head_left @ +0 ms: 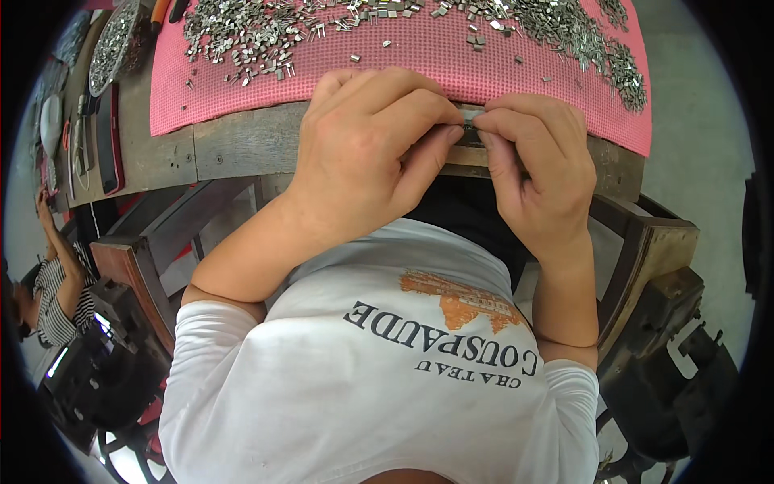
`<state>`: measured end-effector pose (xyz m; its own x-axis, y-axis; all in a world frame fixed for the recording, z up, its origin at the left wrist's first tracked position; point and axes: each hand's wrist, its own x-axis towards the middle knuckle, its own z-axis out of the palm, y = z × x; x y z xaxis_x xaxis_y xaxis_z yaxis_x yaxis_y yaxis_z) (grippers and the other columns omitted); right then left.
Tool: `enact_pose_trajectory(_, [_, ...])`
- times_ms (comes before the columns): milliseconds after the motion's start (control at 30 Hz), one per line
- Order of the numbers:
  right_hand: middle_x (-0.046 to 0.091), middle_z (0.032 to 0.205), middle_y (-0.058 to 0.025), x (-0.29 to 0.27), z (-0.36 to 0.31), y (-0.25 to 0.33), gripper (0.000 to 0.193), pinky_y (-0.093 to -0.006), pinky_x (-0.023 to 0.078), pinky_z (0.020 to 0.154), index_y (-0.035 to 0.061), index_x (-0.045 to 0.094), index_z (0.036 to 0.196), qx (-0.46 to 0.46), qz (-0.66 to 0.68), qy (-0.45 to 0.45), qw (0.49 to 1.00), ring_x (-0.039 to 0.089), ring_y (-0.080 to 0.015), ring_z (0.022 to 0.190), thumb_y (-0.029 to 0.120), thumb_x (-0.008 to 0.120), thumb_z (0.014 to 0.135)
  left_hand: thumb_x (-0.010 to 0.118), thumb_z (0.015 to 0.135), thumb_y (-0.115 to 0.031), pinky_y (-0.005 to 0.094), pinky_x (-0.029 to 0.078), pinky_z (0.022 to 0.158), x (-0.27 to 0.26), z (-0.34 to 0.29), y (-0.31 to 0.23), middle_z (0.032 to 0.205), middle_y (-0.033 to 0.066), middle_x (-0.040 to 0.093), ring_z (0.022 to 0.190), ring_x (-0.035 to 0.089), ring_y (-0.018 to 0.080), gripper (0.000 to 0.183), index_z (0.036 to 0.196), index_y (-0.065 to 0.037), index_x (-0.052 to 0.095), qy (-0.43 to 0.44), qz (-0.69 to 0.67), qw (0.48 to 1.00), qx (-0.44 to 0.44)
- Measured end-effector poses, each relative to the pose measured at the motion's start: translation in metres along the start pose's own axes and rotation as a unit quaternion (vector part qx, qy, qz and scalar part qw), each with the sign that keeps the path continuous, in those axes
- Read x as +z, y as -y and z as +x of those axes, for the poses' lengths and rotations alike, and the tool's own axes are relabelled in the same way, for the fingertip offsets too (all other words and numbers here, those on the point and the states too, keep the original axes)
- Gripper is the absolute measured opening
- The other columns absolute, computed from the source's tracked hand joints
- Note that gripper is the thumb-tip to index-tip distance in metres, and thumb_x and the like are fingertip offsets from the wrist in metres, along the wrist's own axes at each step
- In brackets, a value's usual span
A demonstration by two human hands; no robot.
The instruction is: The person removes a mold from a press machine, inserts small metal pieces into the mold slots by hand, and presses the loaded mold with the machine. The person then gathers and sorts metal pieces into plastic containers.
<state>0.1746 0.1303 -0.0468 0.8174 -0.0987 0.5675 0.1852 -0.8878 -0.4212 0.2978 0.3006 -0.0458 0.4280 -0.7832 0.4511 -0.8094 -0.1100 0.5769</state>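
My left hand (pixel 367 141) and my right hand (pixel 544 165) meet at the front edge of the wooden bench (pixel 242 149). Between their fingertips sits a small silver metal piece (pixel 469 116), too small to name further. Thumb and forefinger of each hand are pinched at its ends. Just below it, a dark narrow part (pixel 470 139) shows at the bench edge. A pink textured mat (pixel 347 77) covers the bench beyond my hands. Loose small metal pieces lie heaped on it, one pile (pixel 242 40) to the left and another (pixel 572 36) to the right.
At the left end of the bench lie a clear bag of metal bits (pixel 117 48), a dark flat object with a red edge (pixel 110 141) and an orange handle (pixel 160 12). Another person in a striped top (pixel 60 298) sits far left. Wooden bench supports (pixel 657 250) flank me.
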Motion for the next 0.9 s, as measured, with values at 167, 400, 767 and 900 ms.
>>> enact_pose_trajectory(167, [0.070, 0.095, -0.0048, -0.004, 0.002, -0.001, 0.025, -0.0374, 0.047, 0.077, 0.0071, 0.072, 0.094, -0.012, 0.005, 0.002, 1.000, 0.066, -0.0248, 0.086, -0.001, 0.077, 0.072, 0.079, 0.081, -0.007, 0.0333, 0.044, 0.080, 0.003, 0.001, -0.001, 0.095, 0.0030, 0.072, 0.085, 0.067, 0.0208, 0.014, 0.093, -0.009, 0.072, -0.022, 0.048, 0.998, 0.036])
enact_pose_trajectory(400, [0.072, 0.095, -0.0057, -0.001, -0.003, -0.003, 0.029, -0.0365, 0.050, 0.074, 0.0065, 0.075, 0.099, 0.033, 0.062, -0.052, 0.996, 0.067, -0.0251, 0.083, -0.005, 0.077, 0.072, 0.078, 0.078, -0.006, 0.0349, 0.043, 0.077, -0.001, 0.007, -0.011, 0.093, -0.0001, 0.071, 0.082, 0.066, 0.0192, 0.019, 0.094, -0.011, 0.070, 0.020, 0.136, 0.989, 0.055])
enact_pose_trajectory(767, [0.073, 0.095, -0.0108, -0.015, 0.000, 0.001, 0.024, -0.0345, 0.051, 0.078, 0.0014, 0.074, 0.098, 0.044, 0.061, -0.033, 0.997, 0.067, -0.0265, 0.085, -0.010, 0.073, 0.078, 0.068, 0.077, -0.014, 0.0351, 0.043, 0.077, 0.012, 0.010, -0.021, 0.081, -0.0014, 0.057, 0.070, 0.058, 0.0168, 0.012, 0.086, -0.014, 0.061, 0.019, 0.238, 0.968, 0.081])
enact_pose_trajectory(900, [0.073, 0.096, -0.0105, -0.012, 0.002, 0.000, 0.022, -0.0348, 0.050, 0.079, 0.0006, 0.073, 0.099, 0.045, 0.061, -0.030, 0.997, 0.067, -0.0254, 0.086, -0.010, 0.072, 0.081, 0.069, 0.076, -0.015, 0.0344, 0.045, 0.077, 0.007, 0.005, -0.016, 0.085, -0.0014, 0.061, 0.072, 0.060, 0.0164, 0.011, 0.086, -0.013, 0.065, 0.000, 0.204, 0.975, 0.084])
